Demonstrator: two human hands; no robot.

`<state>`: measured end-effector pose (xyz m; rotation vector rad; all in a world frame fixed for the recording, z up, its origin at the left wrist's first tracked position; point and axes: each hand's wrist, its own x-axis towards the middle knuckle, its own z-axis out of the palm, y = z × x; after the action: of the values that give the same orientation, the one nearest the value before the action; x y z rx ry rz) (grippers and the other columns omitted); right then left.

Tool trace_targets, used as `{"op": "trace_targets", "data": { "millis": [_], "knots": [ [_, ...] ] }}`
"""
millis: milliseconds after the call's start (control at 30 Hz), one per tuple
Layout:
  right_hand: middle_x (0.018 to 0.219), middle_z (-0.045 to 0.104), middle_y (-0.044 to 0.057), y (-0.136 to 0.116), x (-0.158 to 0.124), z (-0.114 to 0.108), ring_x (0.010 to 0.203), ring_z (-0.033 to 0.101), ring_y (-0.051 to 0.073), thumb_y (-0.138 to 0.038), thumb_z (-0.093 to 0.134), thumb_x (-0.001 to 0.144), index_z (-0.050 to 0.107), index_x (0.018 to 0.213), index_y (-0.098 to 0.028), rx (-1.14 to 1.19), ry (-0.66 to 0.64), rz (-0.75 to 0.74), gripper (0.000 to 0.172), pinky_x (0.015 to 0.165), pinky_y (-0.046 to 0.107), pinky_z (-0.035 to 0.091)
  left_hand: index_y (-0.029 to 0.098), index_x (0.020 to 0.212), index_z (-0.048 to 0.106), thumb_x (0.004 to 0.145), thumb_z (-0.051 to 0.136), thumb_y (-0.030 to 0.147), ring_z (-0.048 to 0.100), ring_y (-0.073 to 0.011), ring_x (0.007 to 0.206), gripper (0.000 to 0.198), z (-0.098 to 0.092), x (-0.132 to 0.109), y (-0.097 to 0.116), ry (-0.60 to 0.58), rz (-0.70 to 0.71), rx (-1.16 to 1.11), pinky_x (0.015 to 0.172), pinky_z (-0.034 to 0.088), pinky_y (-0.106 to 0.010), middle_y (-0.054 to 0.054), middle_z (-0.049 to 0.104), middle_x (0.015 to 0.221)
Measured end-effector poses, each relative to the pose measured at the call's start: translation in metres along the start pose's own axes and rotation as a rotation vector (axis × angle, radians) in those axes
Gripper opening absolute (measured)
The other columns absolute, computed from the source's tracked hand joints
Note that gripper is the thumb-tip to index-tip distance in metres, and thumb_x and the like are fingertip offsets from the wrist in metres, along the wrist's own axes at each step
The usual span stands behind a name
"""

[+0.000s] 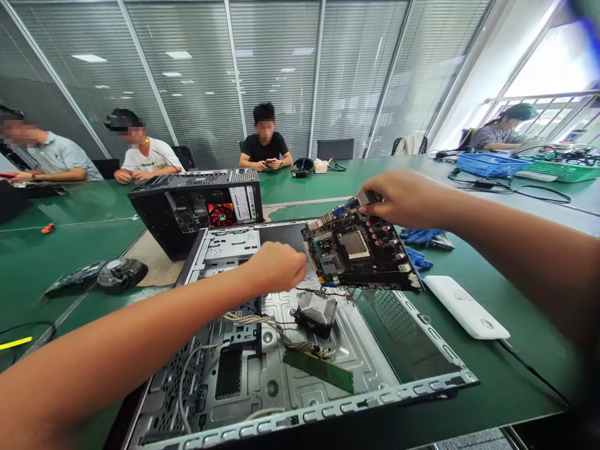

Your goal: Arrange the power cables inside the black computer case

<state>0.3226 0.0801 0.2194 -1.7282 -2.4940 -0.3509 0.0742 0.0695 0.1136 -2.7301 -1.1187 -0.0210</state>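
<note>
A black motherboard (382, 250) is held tilted above the open computer case (239, 431). My right hand (398, 200) grips its upper edge by the metal ports. My left hand (281, 265) is closed at the board's left edge; its fingertips are turned away, so what they pinch is hidden. Below, inside the case, lie a finned heatsink (316, 312), a green memory stick (319, 370) and a twisted bundle of cables (281, 331). A bare metal square, the processor (355, 245), shows on the board.
Behind the case stands a second black computer tower (159, 215) with a red fan. A white device (466, 307) with a cable and blue gloves (417, 256) are at right. A round dark object (122, 273) lies left. Several people sit around the green table (94, 212).
</note>
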Motion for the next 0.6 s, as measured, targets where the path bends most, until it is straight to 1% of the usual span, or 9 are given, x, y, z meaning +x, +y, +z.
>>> {"op": "trace_targets", "data": {
  "millis": [67, 100, 133, 200, 267, 367, 467, 533, 600],
  "knots": [
    [0.071, 0.065, 0.008, -0.005, 0.001, 0.003, 0.07, 0.059, 0.022, -0.029, 0.056, 0.08, 0.066, 0.075, -0.019, -0.012, -0.022, 0.02, 0.015, 0.058, 0.033, 0.035, 0.013, 0.096, 0.065, 0.085, 0.052, 0.036, 0.066, -0.0261, 0.083, 0.029, 0.015, -0.002, 0.009, -0.12, 0.085, 0.007, 0.07, 0.048, -0.035, -0.014, 0.068, 0.093],
    [0.071, 0.065, 0.008, -0.007, 0.002, 0.005, 0.07, 0.059, 0.022, -0.028, 0.057, 0.08, 0.065, 0.073, -0.019, -0.007, -0.03, 0.039, 0.014, 0.058, 0.033, 0.035, 0.012, 0.102, 0.064, 0.081, 0.058, 0.037, 0.065, -0.0288, 0.092, 0.034, 0.021, -0.002, 0.011, -0.163, 0.127, 0.014, 0.073, 0.049, -0.036, -0.016, 0.067, 0.101],
    [0.071, 0.065, 0.008, -0.01, 0.002, 0.006, 0.07, 0.059, 0.022, -0.028, 0.058, 0.079, 0.065, 0.073, -0.018, 0.003, -0.037, 0.062, 0.014, 0.058, 0.033, 0.035, 0.012, 0.107, 0.063, 0.078, 0.062, 0.038, 0.063, -0.0308, 0.097, 0.038, 0.025, -0.001, 0.012, -0.233, 0.162, 0.009, 0.076, 0.049, -0.038, -0.017, 0.066, 0.106],
    [0.072, 0.065, 0.009, -0.014, 0.002, 0.01, 0.071, 0.06, 0.023, -0.027, 0.06, 0.078, 0.066, 0.073, -0.018, 0.042, -0.047, 0.106, 0.013, 0.059, 0.032, 0.036, 0.013, 0.111, 0.062, 0.077, 0.064, 0.037, 0.064, -0.0312, 0.098, 0.042, 0.03, 0.001, 0.012, -0.393, 0.204, -0.041, 0.077, 0.05, -0.039, -0.016, 0.067, 0.106],
    [0.071, 0.065, 0.009, -0.017, 0.002, 0.014, 0.072, 0.061, 0.023, -0.028, 0.061, 0.078, 0.066, 0.072, -0.017, 0.082, -0.049, 0.147, 0.013, 0.059, 0.031, 0.037, 0.015, 0.111, 0.063, 0.079, 0.063, 0.037, 0.066, -0.0282, 0.091, 0.039, 0.031, 0.0, 0.01, -0.509, 0.206, -0.134, 0.074, 0.05, -0.036, -0.014, 0.07, 0.1],
    [0.064, 0.064, 0.006, -0.022, 0.002, 0.018, 0.07, 0.061, 0.022, -0.028, 0.061, 0.077, 0.066, 0.069, -0.018, 0.124, -0.044, 0.221, 0.014, 0.057, 0.03, 0.037, 0.015, 0.115, 0.062, 0.077, 0.066, 0.041, 0.067, -0.0243, 0.082, 0.046, 0.029, -0.002, 0.008, -0.56, 0.2, -0.275, 0.067, 0.049, -0.031, -0.012, 0.071, 0.099],
    [0.054, 0.06, 0.003, -0.026, 0.001, 0.02, 0.064, 0.06, 0.019, -0.027, 0.061, 0.077, 0.065, 0.067, -0.019, 0.184, -0.044, 0.272, 0.013, 0.054, 0.028, 0.037, 0.015, 0.117, 0.062, 0.069, 0.072, 0.049, 0.066, -0.0248, 0.08, 0.06, 0.027, -0.003, 0.006, -0.573, 0.197, -0.304, 0.062, 0.047, -0.029, -0.012, 0.072, 0.098],
    [0.052, 0.058, 0.002, -0.029, 0.0, 0.021, 0.06, 0.059, 0.018, -0.026, 0.06, 0.076, 0.064, 0.066, -0.019, 0.238, -0.045, 0.281, 0.013, 0.054, 0.028, 0.037, 0.015, 0.112, 0.066, 0.068, 0.072, 0.051, 0.066, -0.0248, 0.082, 0.057, 0.027, -0.003, 0.004, -0.599, 0.223, -0.32, 0.063, 0.047, -0.029, -0.011, 0.072, 0.098],
    [0.051, 0.057, 0.002, -0.031, -0.002, 0.023, 0.058, 0.058, 0.018, -0.025, 0.061, 0.076, 0.063, 0.066, -0.019, 0.3, -0.044, 0.29, 0.013, 0.054, 0.028, 0.039, 0.017, 0.11, 0.068, 0.07, 0.072, 0.049, 0.066, -0.0236, 0.087, 0.052, 0.026, -0.003, 0.0, -0.658, 0.276, -0.392, 0.069, 0.048, -0.027, -0.01, 0.072, 0.103]
  ]
}}
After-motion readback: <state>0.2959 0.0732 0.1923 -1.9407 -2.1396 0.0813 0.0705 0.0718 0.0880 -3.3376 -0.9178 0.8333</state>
